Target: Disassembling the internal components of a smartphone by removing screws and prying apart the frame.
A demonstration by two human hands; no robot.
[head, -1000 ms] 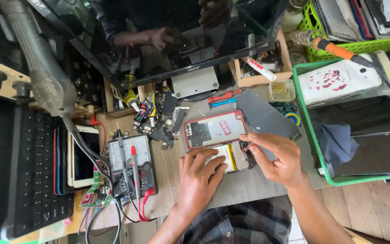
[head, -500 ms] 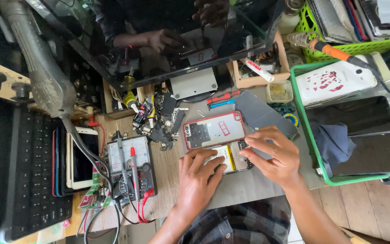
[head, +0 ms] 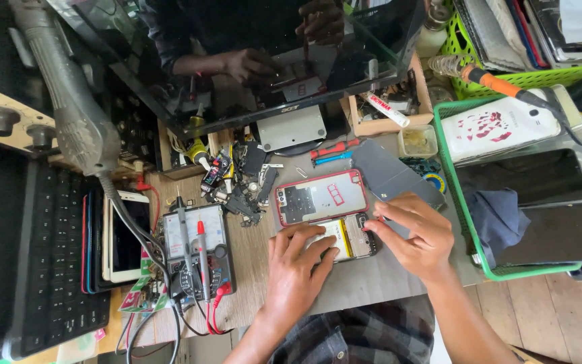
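Note:
An opened phone (head: 353,241) with a yellow-edged battery lies on the wooden bench in the head view. My left hand (head: 296,269) lies on it, fingers spread flat over the battery. My right hand (head: 417,236) pinches at the phone's right end with thumb and fingertips; whatever is between them is too small to tell. Just behind the phone lies a red-rimmed phone frame (head: 321,197), inner side up. A grey back cover (head: 392,174) rests to its right, partly under my right hand.
A multimeter (head: 197,251) with red and black probes sits on the left, beside stacked phones (head: 124,236) and a black keyboard (head: 55,269). A pile of small parts (head: 237,183) and a dark monitor (head: 257,61) lie behind. A green basket (head: 454,176) holding phones stands on the right.
Both hands stay on the opened phone. My right fingertips have shifted slightly at the phone's right end; nothing else has moved.

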